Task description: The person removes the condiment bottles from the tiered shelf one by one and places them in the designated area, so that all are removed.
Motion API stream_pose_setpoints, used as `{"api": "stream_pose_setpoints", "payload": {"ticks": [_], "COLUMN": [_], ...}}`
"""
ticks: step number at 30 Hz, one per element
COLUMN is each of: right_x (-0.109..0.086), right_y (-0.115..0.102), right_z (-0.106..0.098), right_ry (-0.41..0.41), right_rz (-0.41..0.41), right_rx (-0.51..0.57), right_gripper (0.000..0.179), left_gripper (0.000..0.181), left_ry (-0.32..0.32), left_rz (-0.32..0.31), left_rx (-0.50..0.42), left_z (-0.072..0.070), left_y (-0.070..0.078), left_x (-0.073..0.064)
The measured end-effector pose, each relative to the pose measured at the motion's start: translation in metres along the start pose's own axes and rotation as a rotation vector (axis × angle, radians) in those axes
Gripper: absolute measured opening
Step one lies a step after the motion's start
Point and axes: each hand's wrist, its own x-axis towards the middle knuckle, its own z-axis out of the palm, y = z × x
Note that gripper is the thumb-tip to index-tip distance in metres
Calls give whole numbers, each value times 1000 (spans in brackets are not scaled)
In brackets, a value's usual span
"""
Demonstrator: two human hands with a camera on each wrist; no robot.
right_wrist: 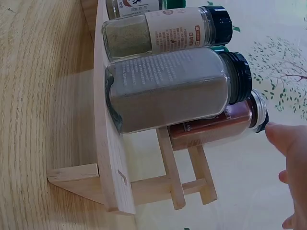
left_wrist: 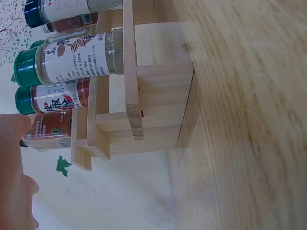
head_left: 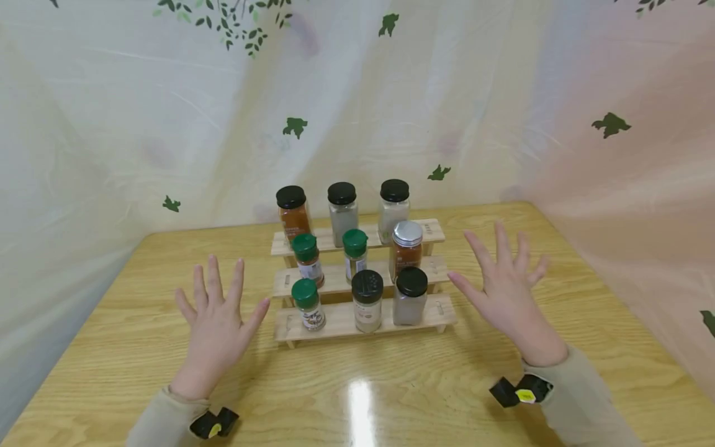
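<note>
A three-tier wooden spice rack [head_left: 329, 321] stands on the table with several spice jars on its steps. To its left, my left hand [head_left: 218, 323] is spread with straight fingers and holds nothing. My right hand [head_left: 508, 292] is spread likewise on the rack's right side. The front step bears a green-capped jar [head_left: 308, 305], a black-capped shaker [head_left: 367, 301] and a square jar of grey powder [head_left: 410, 297]. On the middle step are two green-capped jars and a silver-capped jar [head_left: 406, 245]. Three black-capped jars, one an orange-brown spice jar [head_left: 294, 217], line the top step.
The wood-grain table [head_left: 335, 385] extends around the rack, with a bright reflection in front. A pale curtain [head_left: 346, 93] with green leaf prints hangs behind and along both sides. Black devices with yellow marks are strapped at both sleeves.
</note>
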Motion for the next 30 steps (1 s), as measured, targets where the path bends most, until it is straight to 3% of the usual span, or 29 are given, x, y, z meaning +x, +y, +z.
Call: {"api": "stream_pose_setpoints", "payload": {"ticks": [5, 7, 9, 13, 18, 22, 26, 30], "right_x": [2, 4, 5, 7, 9, 8, 7, 7], "right_y": [-1, -2, -4, -9, -11, -14, -17, -18], "right_z": [6, 10, 12, 16, 30, 37, 40, 42], "right_ry": [121, 156, 141, 57, 7, -19, -22, -57], "right_rz": [-143, -206, -242, -263, -341, -366, -369, -369], "right_rx": [107, 192, 290, 481, 597, 622, 617, 616], "right_gripper": [70, 66, 58, 56, 55, 51, 49, 53], "left_gripper": [72, 68, 64, 61, 55, 54, 48, 38], "left_ry": [95, 76, -5, -269, -491, -564, -585, -607], "left_rz": [31, 3, -56, -251, -424, -456, -455, -435], "left_rx": [-105, -192, -320, -615, -960, -1120, -1269, -1350], "left_z": [1, 0, -2, -1, 19, 36, 46, 52], "left_y": [-1, -2, -3, -6, -12, -18, -23, -28], "left_x": [1, 2, 5, 11, 13, 11, 9, 7]}}
